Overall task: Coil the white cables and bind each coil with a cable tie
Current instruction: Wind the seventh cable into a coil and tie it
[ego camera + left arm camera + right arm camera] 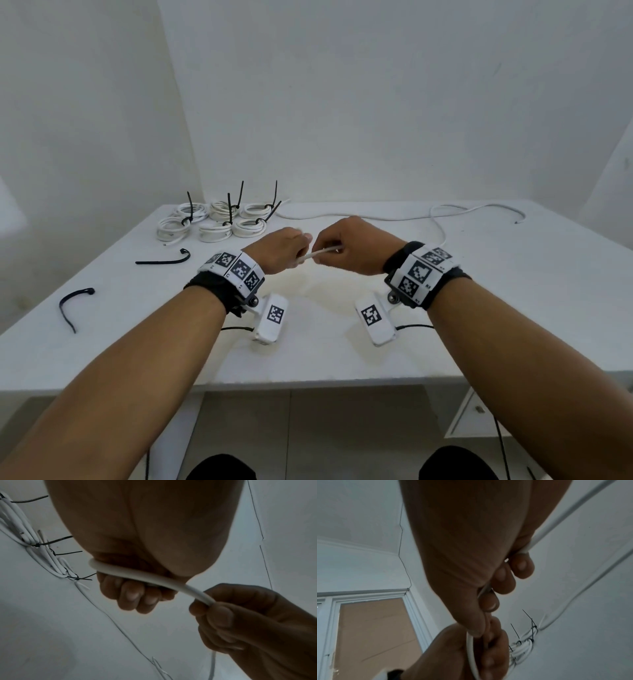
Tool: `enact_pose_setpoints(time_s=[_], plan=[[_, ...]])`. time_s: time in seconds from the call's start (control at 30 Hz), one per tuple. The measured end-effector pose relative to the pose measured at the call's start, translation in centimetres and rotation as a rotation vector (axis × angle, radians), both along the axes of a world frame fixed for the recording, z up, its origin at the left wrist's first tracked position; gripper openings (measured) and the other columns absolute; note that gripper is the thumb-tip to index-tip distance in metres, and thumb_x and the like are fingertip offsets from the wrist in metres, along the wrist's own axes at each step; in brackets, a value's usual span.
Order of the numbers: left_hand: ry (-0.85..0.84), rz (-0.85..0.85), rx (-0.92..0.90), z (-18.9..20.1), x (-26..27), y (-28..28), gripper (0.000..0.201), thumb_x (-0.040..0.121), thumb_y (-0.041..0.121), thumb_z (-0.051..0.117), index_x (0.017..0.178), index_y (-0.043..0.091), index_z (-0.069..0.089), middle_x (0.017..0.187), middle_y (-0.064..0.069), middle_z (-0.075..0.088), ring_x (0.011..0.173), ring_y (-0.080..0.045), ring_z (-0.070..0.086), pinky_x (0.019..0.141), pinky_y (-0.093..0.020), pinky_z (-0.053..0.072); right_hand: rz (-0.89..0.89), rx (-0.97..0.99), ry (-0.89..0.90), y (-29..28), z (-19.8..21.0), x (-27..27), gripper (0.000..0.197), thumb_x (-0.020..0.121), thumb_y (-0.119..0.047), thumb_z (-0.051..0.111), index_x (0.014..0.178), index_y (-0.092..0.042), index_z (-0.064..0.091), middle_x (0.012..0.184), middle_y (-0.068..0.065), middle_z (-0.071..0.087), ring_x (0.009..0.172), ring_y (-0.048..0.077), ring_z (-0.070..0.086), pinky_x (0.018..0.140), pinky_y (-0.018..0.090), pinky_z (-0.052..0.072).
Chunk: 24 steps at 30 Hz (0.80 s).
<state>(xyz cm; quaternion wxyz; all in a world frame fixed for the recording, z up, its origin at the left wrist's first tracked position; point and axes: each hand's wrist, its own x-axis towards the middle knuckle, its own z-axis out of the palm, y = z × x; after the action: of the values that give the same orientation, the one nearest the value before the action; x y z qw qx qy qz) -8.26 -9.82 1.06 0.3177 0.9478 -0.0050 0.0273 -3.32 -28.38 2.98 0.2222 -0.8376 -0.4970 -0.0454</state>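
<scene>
Both hands are raised above the middle of the white table (342, 342), close together. My left hand (287, 250) grips one end of a white cable (320, 255), its fingers curled round the cable (149, 579). My right hand (349, 245) grips the same cable (471, 654) right beside it, thumb and fingers closed on it. From the right hand the cable (442, 233) trails off across the table's far side. Another loose white cable (376, 216) lies along the back edge. Two loose black cable ties (164, 260) (73, 305) lie at the left.
Several coiled white cables (212, 222), each bound with a black tie whose tail sticks up, sit in a group at the back left. White walls stand behind the table. Below the front edge, tiled floor and black shoes show.
</scene>
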Motion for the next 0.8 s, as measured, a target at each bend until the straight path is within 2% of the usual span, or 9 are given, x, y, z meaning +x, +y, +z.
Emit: enact_pose_setpoints(time_s=[0.13, 0.2, 0.27, 0.33, 0.4, 0.53, 0.67, 0.7, 0.8], plan=[[0.079, -0.077, -0.191, 0.3, -0.7, -0.8, 0.049, 0.102, 0.023, 0.028, 0.057, 0.013, 0.042, 0.049, -0.002, 0.044, 0.048, -0.020, 0.036, 0.054, -0.028, 0.033, 0.009, 0.054, 0.044, -0.5, 1.7, 0.8, 0.007, 0.086, -0.030, 0.073, 0.086, -0.023, 0.075, 0.067, -0.012, 0.062, 0.060, 0.000, 0.052, 0.055, 0.010, 0.039], [0.082, -0.077, -0.454, 0.1, -0.7, -1.1, 0.049, 0.103, 0.024, 0.027, 0.057, 0.014, 0.038, 0.048, -0.001, 0.033, 0.046, -0.017, 0.026, 0.047, -0.026, 0.022, 0.017, 0.109, 0.072, -0.8, 2.3, 1.2, 0.007, 0.085, -0.028, 0.074, 0.085, -0.022, 0.076, 0.066, -0.009, 0.063, 0.059, 0.001, 0.050, 0.056, 0.011, 0.038], [0.095, -0.091, -0.682, 0.1, -0.9, -1.5, 0.053, 0.105, 0.037, 0.023, 0.058, 0.015, 0.032, 0.048, 0.004, 0.024, 0.045, -0.013, 0.017, 0.045, -0.023, 0.013, 0.015, 0.170, 0.115, -1.1, 2.7, 1.6, 0.007, 0.085, -0.027, 0.075, 0.087, -0.020, 0.077, 0.066, -0.005, 0.065, 0.058, 0.001, 0.049, 0.056, 0.011, 0.038], [0.084, -0.139, -0.760, -0.1, -1.0, -2.1, 0.055, 0.104, 0.047, 0.027, 0.058, 0.017, 0.029, 0.049, 0.006, 0.020, 0.045, -0.011, 0.014, 0.044, -0.021, 0.012, 0.029, 0.235, 0.160, -1.2, 2.8, 2.0, 0.009, 0.085, -0.026, 0.076, 0.088, -0.017, 0.078, 0.072, -0.001, 0.070, 0.062, 0.004, 0.053, 0.060, 0.015, 0.041], [0.039, -0.203, -0.786, 0.1, -1.5, -2.7, 0.051, 0.098, 0.045, 0.039, 0.053, 0.023, 0.031, 0.049, 0.007, 0.018, 0.044, -0.009, 0.014, 0.044, -0.018, 0.013, 0.055, 0.309, 0.209, -1.3, 2.6, 2.4, 0.011, 0.084, -0.026, 0.077, 0.087, -0.016, 0.078, 0.078, 0.002, 0.073, 0.067, 0.007, 0.059, 0.065, 0.019, 0.046], [-0.028, -0.322, -0.973, 1.6, -2.7, -3.5, 0.047, 0.094, 0.043, 0.038, 0.050, 0.026, 0.037, 0.046, 0.009, 0.020, 0.043, -0.008, 0.012, 0.043, -0.022, 0.010, 0.050, 0.474, 0.348, -1.3, 2.0, 2.8, 0.015, 0.091, -0.025, 0.069, 0.078, -0.021, 0.075, 0.061, -0.001, 0.059, 0.061, 0.015, 0.046, 0.061, 0.024, 0.040], [-0.133, -0.483, -1.147, 3.8, -3.0, -4.7, 0.048, 0.099, 0.039, 0.028, 0.056, 0.022, 0.043, 0.046, 0.010, 0.028, 0.044, -0.010, 0.014, 0.043, -0.022, 0.013, 0.111, 0.451, 0.326, -0.4, 0.9, 2.3, 0.048, 0.104, -0.025, 0.048, 0.074, 0.010, 0.060, 0.055, 0.003, 0.048, 0.052, 0.011, 0.039, 0.058, 0.020, 0.035], [-0.175, -0.504, -1.182, 4.2, -2.9, -4.8, 0.048, 0.099, 0.038, 0.027, 0.058, 0.022, 0.045, 0.047, 0.009, 0.030, 0.042, -0.008, 0.018, 0.044, -0.023, 0.013, 0.110, 0.446, 0.319, -0.1, 0.7, 2.2, 0.050, 0.105, -0.025, 0.045, 0.074, 0.012, 0.057, 0.054, 0.005, 0.048, 0.051, 0.012, 0.040, 0.058, 0.021, 0.035], [-0.322, -0.450, -1.255, 5.4, -2.4, -4.7, 0.045, 0.101, 0.036, 0.029, 0.063, 0.019, 0.043, 0.049, 0.008, 0.031, 0.041, -0.008, 0.025, 0.046, -0.026, 0.015, 0.063, 0.382, 0.304, 0.5, 0.2, 1.7, 0.051, 0.106, -0.029, 0.042, 0.062, -0.008, 0.056, 0.053, 0.000, 0.048, 0.048, 0.010, 0.037, 0.054, 0.021, 0.033]])
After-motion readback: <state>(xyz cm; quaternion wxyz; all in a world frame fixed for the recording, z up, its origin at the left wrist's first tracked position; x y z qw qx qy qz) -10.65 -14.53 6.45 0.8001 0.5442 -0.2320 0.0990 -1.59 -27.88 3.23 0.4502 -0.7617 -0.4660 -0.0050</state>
